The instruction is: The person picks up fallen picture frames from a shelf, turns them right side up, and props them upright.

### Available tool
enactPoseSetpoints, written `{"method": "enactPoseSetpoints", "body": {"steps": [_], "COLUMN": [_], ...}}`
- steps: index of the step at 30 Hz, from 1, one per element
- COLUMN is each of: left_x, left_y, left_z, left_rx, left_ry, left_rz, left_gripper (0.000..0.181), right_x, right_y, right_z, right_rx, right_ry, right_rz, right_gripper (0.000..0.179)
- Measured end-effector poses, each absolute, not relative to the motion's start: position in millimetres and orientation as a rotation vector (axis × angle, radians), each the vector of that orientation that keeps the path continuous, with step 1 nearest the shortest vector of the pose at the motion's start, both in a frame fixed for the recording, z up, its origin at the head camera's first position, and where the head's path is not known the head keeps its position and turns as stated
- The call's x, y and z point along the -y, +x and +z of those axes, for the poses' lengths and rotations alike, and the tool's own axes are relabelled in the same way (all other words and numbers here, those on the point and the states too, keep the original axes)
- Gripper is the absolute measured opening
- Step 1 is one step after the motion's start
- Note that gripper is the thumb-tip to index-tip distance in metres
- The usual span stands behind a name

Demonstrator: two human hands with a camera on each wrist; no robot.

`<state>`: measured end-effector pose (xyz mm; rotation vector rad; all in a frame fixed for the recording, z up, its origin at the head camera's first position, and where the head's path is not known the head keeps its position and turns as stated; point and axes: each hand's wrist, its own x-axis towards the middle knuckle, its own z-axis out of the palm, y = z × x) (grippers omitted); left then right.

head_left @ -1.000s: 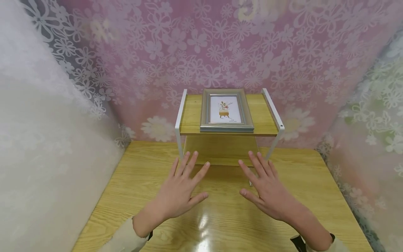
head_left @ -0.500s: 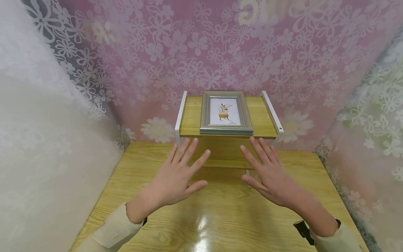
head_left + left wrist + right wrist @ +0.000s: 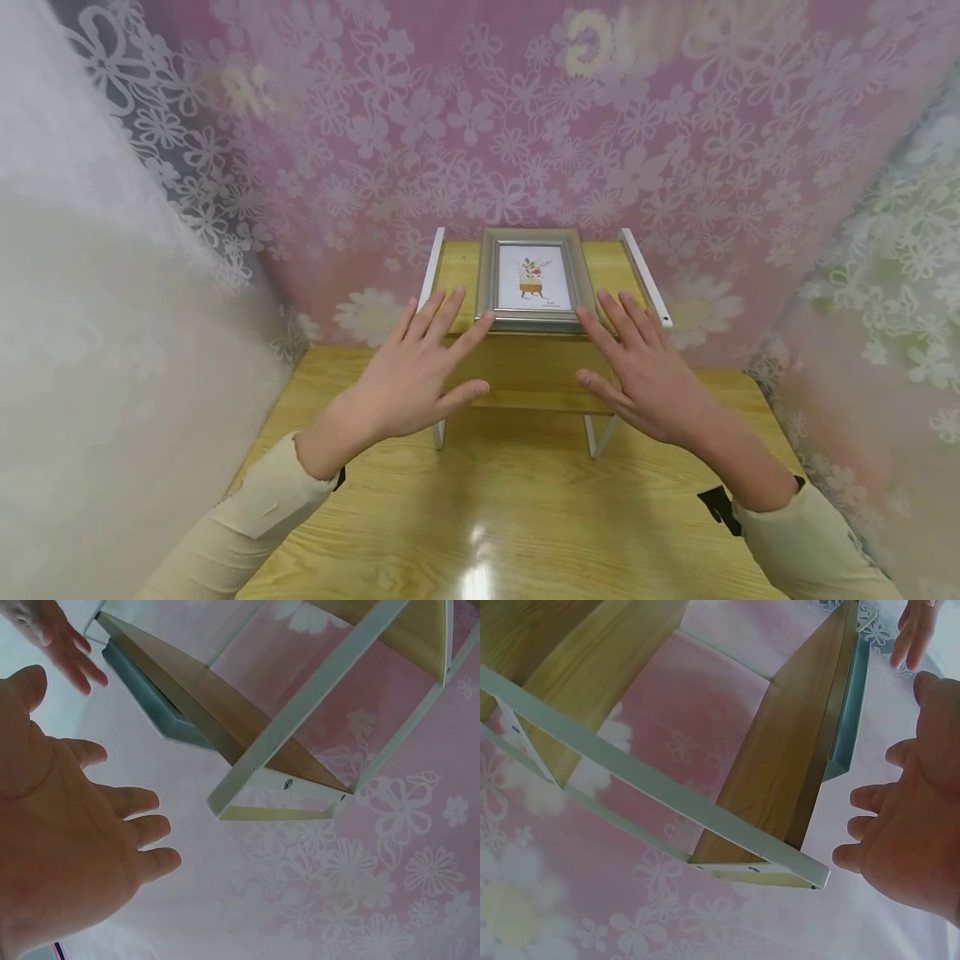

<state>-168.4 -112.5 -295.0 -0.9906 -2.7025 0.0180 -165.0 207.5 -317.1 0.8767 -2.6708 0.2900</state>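
Observation:
A silver picture frame [image 3: 528, 317] with a potted-plant print lies flat on the top board of a small two-tier wooden shelf [image 3: 459, 262] with white metal sides. My left hand [image 3: 412, 371] is spread in front of the shelf's left part, its index fingertip overlapping the frame's lower left corner in the head view. On the other side my right hand [image 3: 645, 375] is spread likewise, index fingertip by the frame's lower right corner. Both wrist views show the palms a little apart from the shelf's front edge, with the frame's side [image 3: 851, 712] jutting above the top board. Neither hand holds anything.
The shelf stands at the back of a wooden table [image 3: 517, 500]. Behind it hangs a pink flower-patterned backdrop [image 3: 420, 125], with a pale panel [image 3: 112, 333] at the left and a flowered one [image 3: 870, 317] at the right.
Both hands have moved forward and up, from below the top board to the frame's near corners. The fingers stay spread. The frame still lies on the shelf; the view has tipped up slightly.

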Motion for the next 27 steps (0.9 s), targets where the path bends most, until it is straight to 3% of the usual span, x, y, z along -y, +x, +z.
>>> {"method": "enactPoseSetpoints", "body": {"steps": [27], "left_x": [91.8], "left_y": [-285.6], "left_z": [-254.7], "left_rx": [3.062], "left_ry": [-1.049], "left_rz": [-0.464], "left_gripper": [0.073], "right_x": [-214.8], "right_y": [-213.2], "right_z": [-290.4], "right_rx": [2.839], "right_ry": [0.845], "right_rz": [0.238], "right_gripper": [0.073]}}
